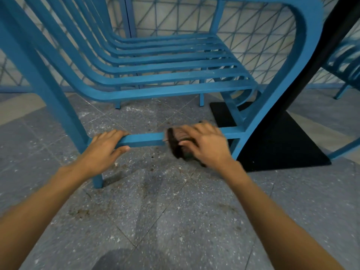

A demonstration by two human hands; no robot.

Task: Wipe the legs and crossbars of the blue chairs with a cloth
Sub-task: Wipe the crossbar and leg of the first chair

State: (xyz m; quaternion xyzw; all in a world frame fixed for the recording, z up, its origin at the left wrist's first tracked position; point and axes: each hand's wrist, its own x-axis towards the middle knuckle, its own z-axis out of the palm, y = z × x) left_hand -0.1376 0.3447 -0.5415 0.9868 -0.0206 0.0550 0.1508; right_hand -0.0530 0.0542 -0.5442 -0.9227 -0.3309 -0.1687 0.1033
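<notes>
Wiping low crossbar point(144, 138) of blue chair point(165, 61). Left hand point(109, 145) grips bar, steadying. Right hand point(204, 143) wraps dark cloth point(175, 143) round bar near right leg point(251, 129). Next, likely: slide cloth along, then down legs.

One near blue chair point(165, 75), one farther blue chair point(341, 63), one cloth point(175, 147), one left hand point(103, 151), one right hand point(208, 147).

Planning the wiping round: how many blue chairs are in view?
2. One chair straight ahead, filling most of the view; a second chair, cut off at the right edge. Others may be hidden.
</notes>
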